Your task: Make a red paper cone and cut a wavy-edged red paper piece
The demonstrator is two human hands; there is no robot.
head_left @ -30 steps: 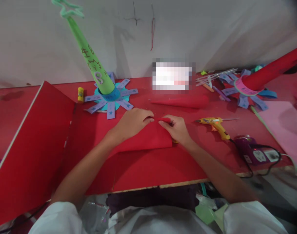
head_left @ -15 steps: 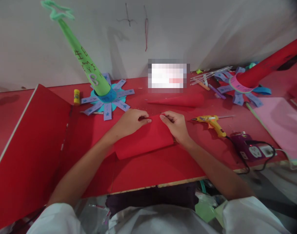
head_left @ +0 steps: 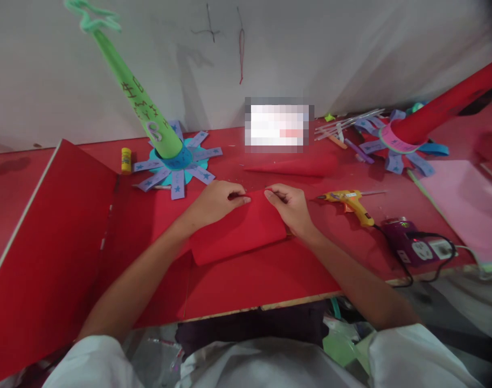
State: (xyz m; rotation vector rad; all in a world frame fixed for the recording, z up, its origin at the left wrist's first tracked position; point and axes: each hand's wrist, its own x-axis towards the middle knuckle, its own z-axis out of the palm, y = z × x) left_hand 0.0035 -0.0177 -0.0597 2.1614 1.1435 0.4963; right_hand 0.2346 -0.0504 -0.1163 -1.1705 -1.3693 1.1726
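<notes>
A red sheet (head_left: 237,231), curved over on itself, lies on the red board (head_left: 246,291) in front of me. My left hand (head_left: 221,202) pinches its far edge between thumb and fingers. A short way to the right, my right hand (head_left: 289,205) pinches the same edge, thumb on top. The tips of the curled fingers are partly hidden. Beyond my hands rests a red cone (head_left: 302,166) on its side. Close to my right hand lies a yellow glue gun (head_left: 348,202), its nozzle pointing left.
A green cone (head_left: 144,102) on a blue flower-shaped base stands at the left, beside a yellow glue stick (head_left: 126,160). A red panel (head_left: 43,253) rises at far left. On the right are a purple power box (head_left: 405,242), pink sheets (head_left: 456,199) and another red cone (head_left: 448,108).
Both hands keep their pinch on the red sheet in the same place. Only a very slight shift of the whole view shows.
</notes>
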